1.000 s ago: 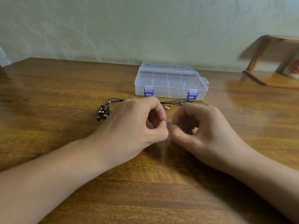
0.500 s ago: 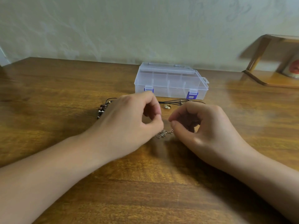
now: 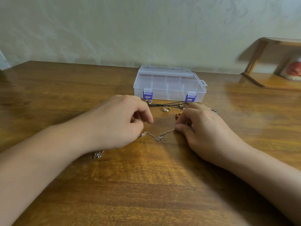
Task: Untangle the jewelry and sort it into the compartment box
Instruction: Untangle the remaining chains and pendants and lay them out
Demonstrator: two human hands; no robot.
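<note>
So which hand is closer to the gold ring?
The right hand. Its fingertips are right beside the gold ring, maybe touching it. The left hand is farther off, across the thin chain.

Head-worn view, looking forward and down, close over table (image 3: pixel 48 88)

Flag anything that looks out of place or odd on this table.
The compartment box is latched shut though sorting is underway. One small silvery piece lies apart from the other jewelry, half hidden under the left forearm.
</note>
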